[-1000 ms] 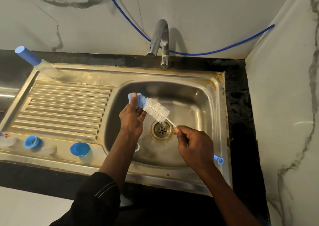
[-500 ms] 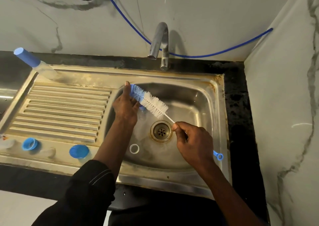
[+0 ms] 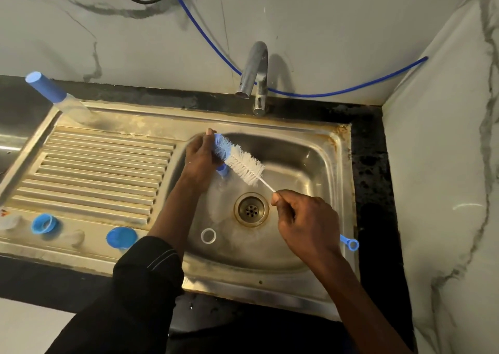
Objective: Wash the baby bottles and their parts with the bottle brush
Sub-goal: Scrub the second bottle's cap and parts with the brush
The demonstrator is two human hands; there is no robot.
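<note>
My left hand is holding a small blue part against the bottle brush above the sink, and my right hand is pinching its wire handle. I am scrubbing; next, I judge, the part needs turning.

1. Grips the blue tip of the bottle brush with the left hand, a small blue part peeking out under it.
2. Pinches the thin wire stem with the right hand, beside the drain.
3. Holds both hands over the sink, a white ring lying on its bottom.
4. Shows two blue caps on the drainboard.
</note>
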